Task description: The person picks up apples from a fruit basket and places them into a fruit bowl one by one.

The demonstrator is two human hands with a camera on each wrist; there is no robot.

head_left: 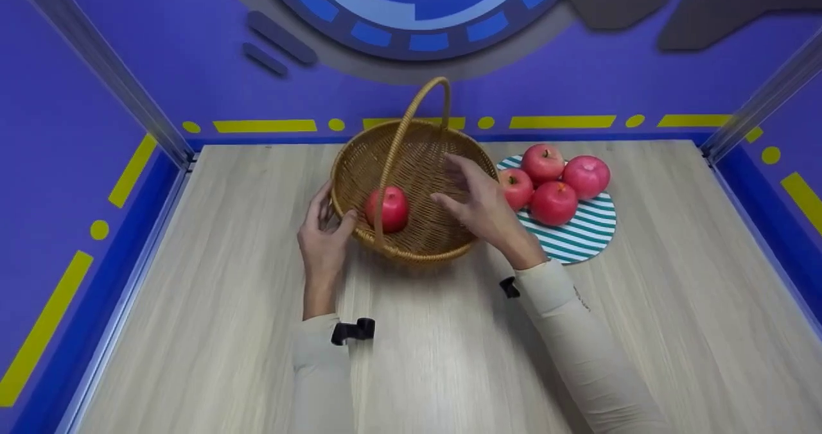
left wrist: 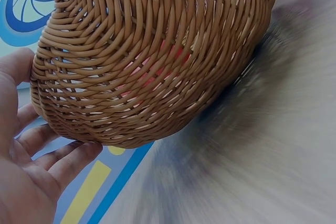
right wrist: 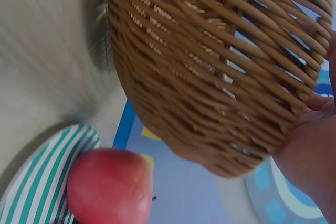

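Observation:
A brown wicker basket [head_left: 359,164] with an arched handle stands in the middle of the table. Inside it, toward the left front, lies one red apple [head_left: 395,210]; red also shows through the weave in the left wrist view. My left hand [head_left: 323,244] holds the basket's left side, thumb at the rim and fingers [left wrist: 73,163] against the outer wall. Over the basket's right side reaches my right hand [head_left: 487,208], thumb and fingers spread, nothing between them. In the right wrist view the basket wall [right wrist: 210,66] covers part of that hand.
Right of the basket, several red apples [head_left: 553,204] sit together on a round green-and-white striped mat [head_left: 581,238]. Blue-purple panels [head_left: 192,94] with yellow marks border the wooden table [head_left: 424,357] at the back and sides.

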